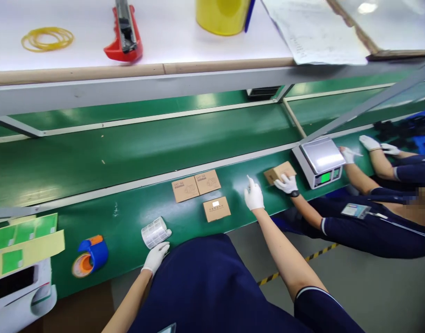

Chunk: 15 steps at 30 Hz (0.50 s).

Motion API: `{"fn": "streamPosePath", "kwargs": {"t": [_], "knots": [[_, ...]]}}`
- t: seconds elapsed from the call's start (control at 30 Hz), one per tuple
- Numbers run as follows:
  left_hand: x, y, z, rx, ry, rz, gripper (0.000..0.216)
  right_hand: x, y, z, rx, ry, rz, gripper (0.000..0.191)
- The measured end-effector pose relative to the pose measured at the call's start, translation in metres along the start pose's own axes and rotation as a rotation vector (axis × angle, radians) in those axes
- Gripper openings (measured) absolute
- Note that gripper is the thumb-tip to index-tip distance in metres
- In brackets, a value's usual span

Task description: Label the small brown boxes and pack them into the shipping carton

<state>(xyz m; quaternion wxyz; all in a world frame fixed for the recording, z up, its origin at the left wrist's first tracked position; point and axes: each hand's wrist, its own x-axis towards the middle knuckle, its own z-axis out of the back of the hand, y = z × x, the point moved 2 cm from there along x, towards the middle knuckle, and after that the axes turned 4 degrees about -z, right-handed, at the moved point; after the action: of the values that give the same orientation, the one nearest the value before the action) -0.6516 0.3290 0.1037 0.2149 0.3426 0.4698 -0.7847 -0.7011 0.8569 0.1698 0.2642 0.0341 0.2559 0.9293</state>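
The left hand [157, 258] is at the counter [125, 222] edge, just beside the sticker roll [154, 232]; I can't tell if it grips anything. The right hand [253, 194] is loose over the counter, one finger poking out. Between the hands sit two flat boxes [185, 188] side by side, and a small box [217, 210] nearer the person, with a white sticker [215, 203] on top.

The person [198, 273] is wearing a navy shirt [212, 296] with a white-edged short right sleeve [320, 307]; white gloves [254, 196] are covering both hands [156, 259].
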Motion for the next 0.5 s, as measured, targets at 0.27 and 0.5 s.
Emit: {"fn": "streamPosePath", "kwargs": {"t": [0.27,0.5], "knots": [[-0.006,-0.008,-0.004,0.049,0.010,-0.023,0.037,0.092,-0.074,0.060,-0.064,-0.022,-0.048,0.071],[-0.001,0.003,-0.003,0.086,-0.029,-0.026,0.044,0.054,-0.075,0.014,0.233,0.235,-0.112,0.096]]}}
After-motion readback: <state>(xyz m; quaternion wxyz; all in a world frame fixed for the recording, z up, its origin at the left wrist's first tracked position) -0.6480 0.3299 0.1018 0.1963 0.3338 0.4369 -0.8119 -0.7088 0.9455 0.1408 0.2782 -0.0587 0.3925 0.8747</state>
